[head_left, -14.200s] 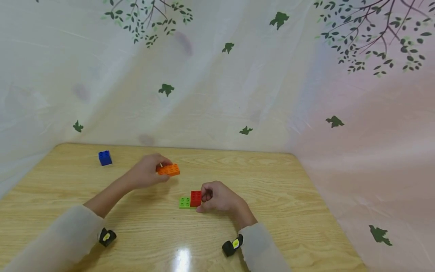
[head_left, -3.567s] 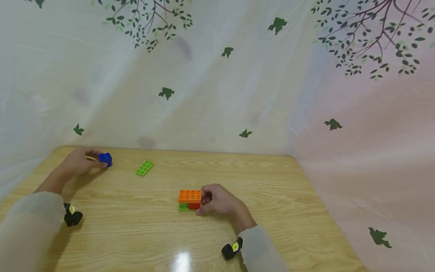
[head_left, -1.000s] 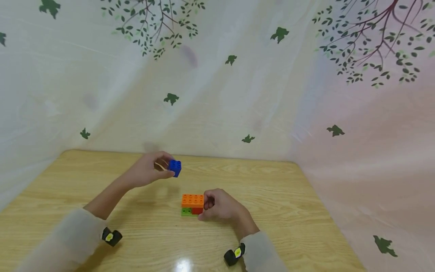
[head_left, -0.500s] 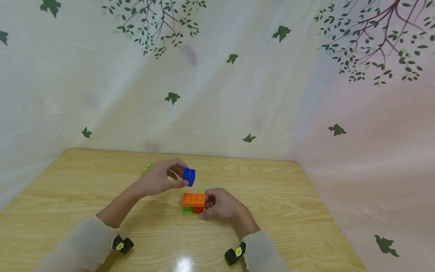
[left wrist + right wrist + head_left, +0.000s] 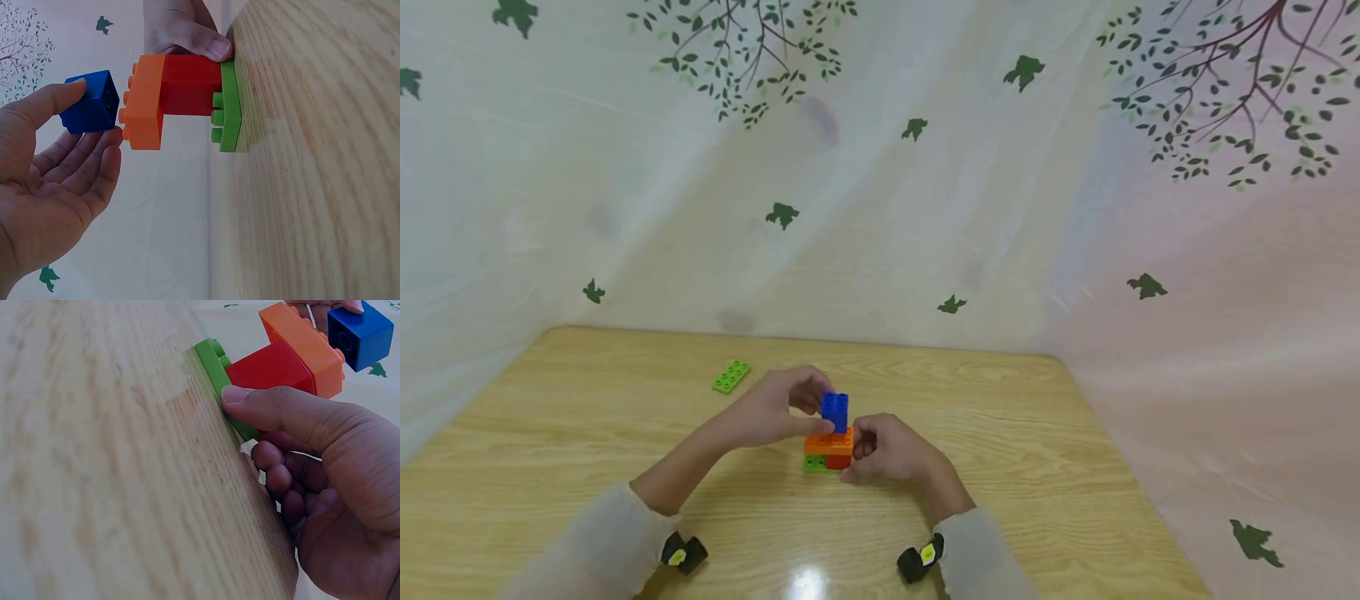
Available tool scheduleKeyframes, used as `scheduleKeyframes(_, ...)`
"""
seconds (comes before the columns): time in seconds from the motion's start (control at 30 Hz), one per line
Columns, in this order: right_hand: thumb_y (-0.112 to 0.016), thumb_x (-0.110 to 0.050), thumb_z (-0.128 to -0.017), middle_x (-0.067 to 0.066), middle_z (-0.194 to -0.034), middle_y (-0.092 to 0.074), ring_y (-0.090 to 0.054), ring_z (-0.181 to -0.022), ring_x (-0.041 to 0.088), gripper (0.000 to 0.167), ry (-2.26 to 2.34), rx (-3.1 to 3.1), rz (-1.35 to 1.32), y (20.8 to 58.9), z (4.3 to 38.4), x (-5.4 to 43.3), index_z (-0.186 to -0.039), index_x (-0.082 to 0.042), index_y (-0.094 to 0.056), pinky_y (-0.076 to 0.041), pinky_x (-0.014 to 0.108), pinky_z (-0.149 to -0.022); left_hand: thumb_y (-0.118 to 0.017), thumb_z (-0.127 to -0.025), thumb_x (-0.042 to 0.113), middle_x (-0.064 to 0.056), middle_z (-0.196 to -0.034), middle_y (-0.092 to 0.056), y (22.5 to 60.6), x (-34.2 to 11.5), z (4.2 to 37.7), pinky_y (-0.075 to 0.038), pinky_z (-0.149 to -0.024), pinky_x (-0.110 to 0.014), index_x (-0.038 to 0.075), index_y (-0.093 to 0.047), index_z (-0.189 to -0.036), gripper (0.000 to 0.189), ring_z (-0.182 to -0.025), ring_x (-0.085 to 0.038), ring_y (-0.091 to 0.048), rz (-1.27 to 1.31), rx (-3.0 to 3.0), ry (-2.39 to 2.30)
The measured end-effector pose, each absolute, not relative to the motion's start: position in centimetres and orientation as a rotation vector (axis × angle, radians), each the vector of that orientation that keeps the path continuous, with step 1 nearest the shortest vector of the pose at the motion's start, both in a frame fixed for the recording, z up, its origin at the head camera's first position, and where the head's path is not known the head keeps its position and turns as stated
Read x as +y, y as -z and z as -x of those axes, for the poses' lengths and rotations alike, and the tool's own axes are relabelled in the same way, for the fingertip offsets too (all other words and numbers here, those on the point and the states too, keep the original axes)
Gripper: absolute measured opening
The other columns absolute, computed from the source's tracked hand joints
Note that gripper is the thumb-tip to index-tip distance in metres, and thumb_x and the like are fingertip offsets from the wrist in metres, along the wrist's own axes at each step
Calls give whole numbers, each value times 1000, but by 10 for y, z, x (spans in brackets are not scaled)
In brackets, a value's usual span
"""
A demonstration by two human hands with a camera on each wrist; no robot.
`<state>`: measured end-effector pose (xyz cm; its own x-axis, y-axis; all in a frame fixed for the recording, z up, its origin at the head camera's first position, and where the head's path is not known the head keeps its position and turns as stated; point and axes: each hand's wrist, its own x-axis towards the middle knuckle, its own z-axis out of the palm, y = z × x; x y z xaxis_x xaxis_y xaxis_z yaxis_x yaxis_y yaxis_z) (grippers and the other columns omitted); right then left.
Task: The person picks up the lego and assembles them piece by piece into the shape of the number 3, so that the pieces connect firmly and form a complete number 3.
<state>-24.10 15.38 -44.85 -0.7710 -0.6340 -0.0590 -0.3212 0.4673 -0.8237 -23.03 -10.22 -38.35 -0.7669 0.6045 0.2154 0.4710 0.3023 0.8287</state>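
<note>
My left hand [image 5: 767, 414] pinches a blue building brick [image 5: 835, 412] between thumb and fingers, just above the right part of a stack of building bricks. In the left wrist view, a narrow gap separates the blue brick [image 5: 92, 103] from the studs of the orange brick [image 5: 145, 103] on top of the stack. Below the orange brick sits a red brick [image 5: 190, 84] at one end of a light green plate [image 5: 231, 112], which lies on the table. My right hand [image 5: 895, 450] grips the stack's right end low down, its thumb [image 5: 275, 407] at the green plate and red brick.
Another light green studded plate [image 5: 732, 377] lies on the wooden table [image 5: 1022, 467], back and left of the stack. Behind the table hangs a pale curtain [image 5: 865, 250] with leaf patterns.
Over the last second my left hand has carried the blue brick right and down, from behind the stack to just over it. Earlier it picked that brick up at the far left. My right hand stays put.
</note>
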Motion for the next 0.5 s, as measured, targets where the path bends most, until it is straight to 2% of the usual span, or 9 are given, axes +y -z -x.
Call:
scheduleKeyframes(0.17, -88, -20, -83, -5, -84, -64, -56, -77, 11, 25, 1212, 2360, 798, 448, 241, 154, -99, -18, -70, -48, 24, -71, -84, -88, 21, 2, -103, -71, 385, -100, 230, -55, -93, -48, 11, -63, -115, 36, -97, -17, -69, -1012, 2419, -1464)
scheduleKeyframes(0.5, -88, -20, -83, -4, -83, -64, -56, -76, 11, 24, 1237, 2339, 825, 447, 240, 151, -99, -20, -71, -47, 24, -69, -86, -86, 22, 5, -100, -71, 390, -97, 228, -56, -92, -41, 13, -64, -111, 34, -96, -15, -68, -1023, 2451, -1409)
